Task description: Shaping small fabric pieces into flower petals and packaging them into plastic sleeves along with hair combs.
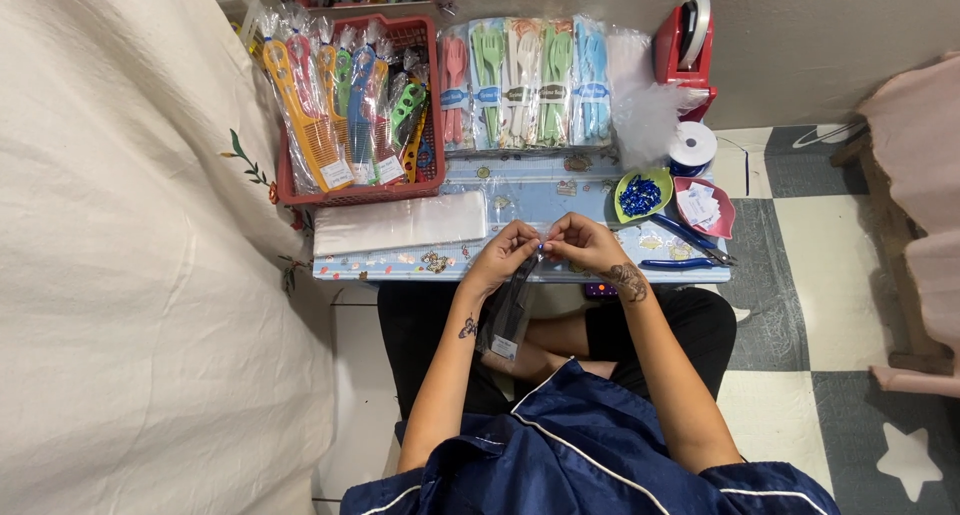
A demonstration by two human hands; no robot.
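The left hand and the right hand meet fingertip to fingertip over the near edge of the small blue table; both are pinched nearly closed on the top of a clear packet, which hangs from the fingers over the lap with a dark item inside. A small blue piece appears between the fingertips; its kind cannot be told. To close the mouth well, in my judgement, keep the 2 pinches close together and the film gathered flat; let the packet hang free. The green dish of blue pieces lies just beyond the right hand; the stack of clear bags lies beyond the left.
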